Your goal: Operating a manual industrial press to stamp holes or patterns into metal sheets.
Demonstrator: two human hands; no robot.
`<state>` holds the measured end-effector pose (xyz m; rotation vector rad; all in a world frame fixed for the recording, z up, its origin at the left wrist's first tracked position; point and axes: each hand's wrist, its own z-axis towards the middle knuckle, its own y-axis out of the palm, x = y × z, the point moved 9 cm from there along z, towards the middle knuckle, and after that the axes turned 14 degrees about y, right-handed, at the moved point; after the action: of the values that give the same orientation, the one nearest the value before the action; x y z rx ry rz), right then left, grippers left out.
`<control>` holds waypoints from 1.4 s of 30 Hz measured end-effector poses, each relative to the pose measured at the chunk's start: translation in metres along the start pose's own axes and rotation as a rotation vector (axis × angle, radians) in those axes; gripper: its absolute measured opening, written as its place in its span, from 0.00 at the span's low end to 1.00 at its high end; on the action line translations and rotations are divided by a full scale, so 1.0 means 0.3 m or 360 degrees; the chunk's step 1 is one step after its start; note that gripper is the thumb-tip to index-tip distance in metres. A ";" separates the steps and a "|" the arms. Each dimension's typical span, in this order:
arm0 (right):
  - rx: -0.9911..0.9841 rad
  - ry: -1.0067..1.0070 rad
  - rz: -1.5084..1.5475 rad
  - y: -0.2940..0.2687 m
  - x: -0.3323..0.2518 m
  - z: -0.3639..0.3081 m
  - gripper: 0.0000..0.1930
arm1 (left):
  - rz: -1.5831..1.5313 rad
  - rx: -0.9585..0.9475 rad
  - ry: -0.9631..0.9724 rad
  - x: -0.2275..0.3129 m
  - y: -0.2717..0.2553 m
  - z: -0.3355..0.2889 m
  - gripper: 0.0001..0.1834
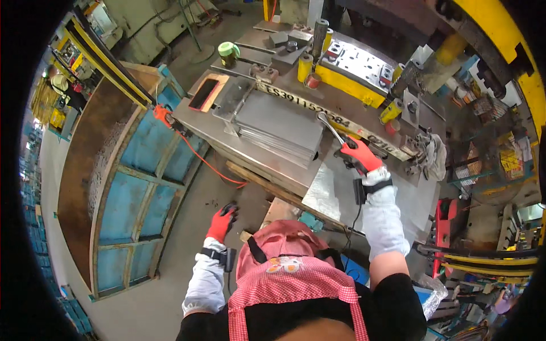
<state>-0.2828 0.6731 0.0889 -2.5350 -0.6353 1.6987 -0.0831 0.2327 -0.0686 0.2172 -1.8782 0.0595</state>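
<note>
My right hand point(362, 154), in a red glove, is closed around a slim shiny metal tool point(331, 128) with a rounded end; its exact kind is unclear. The tool's far end rests at or just above the right edge of a stack of flat grey metal sheets point(278, 116) on the press table point(256, 161). Lower left, away from the table edge, my left hand point(222, 221) hangs over the floor in a red glove with dark fingertips. Its fingers are loosely bent and apart, with nothing seen in them.
Behind the sheets lies a long metal bar point(307, 105), then a yellow-based die point(352, 85) with guide posts. A phone-like dark slab point(203, 94) and a green-lidded jar point(228, 54) sit at the left. Left stands a large blue-framed bin point(133, 199); grey rags point(430, 156) lie right.
</note>
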 end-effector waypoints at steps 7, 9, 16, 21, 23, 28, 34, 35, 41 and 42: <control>0.0110 0.0016 0.0257 0.078 -0.162 -0.216 0.28 | -0.1665 -0.0860 0.0066 0.562 0.863 0.208 0.19; 0.0010 0.0056 0.0326 0.094 -0.136 -0.216 0.31 | -0.1562 -0.0114 -0.0335 0.504 0.898 0.306 0.16; -0.0059 0.0154 0.0706 0.151 -0.041 -0.506 0.31 | 0.0304 -0.0422 0.1361 0.768 0.789 0.247 0.08; 0.0242 0.0080 0.1064 0.114 -0.064 -0.602 0.32 | 0.0542 -0.0987 0.1929 1.002 1.059 0.346 0.11; 0.0314 0.0019 0.1089 0.086 -0.084 -0.599 0.30 | 0.1098 -0.1205 0.2513 1.073 1.215 0.357 0.09; 0.0266 0.0013 0.1130 0.043 -0.129 -0.508 0.25 | 0.0946 -0.1379 0.2068 1.050 1.341 0.587 0.13; 0.0157 -0.0035 0.0996 0.007 -0.135 -0.402 0.18 | -0.0133 -0.1204 0.0685 0.881 1.257 0.719 0.14; 0.0161 -0.0029 0.1001 -0.001 -0.120 -0.397 0.18 | -0.0131 -0.1208 0.0677 0.851 1.252 0.694 0.14; 0.0283 -0.0033 0.1021 -0.052 -0.134 -0.398 0.15 | -0.1239 -0.1166 0.0028 0.768 1.330 0.466 0.13; 0.0361 -0.0029 0.1086 -0.058 -0.134 -0.397 0.11 | -0.1185 -0.1037 0.0105 0.754 1.327 0.512 0.13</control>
<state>-0.1952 0.6993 0.1769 -2.7298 0.4686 1.8048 -0.3662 0.5732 0.1244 0.4346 -1.5544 -1.0184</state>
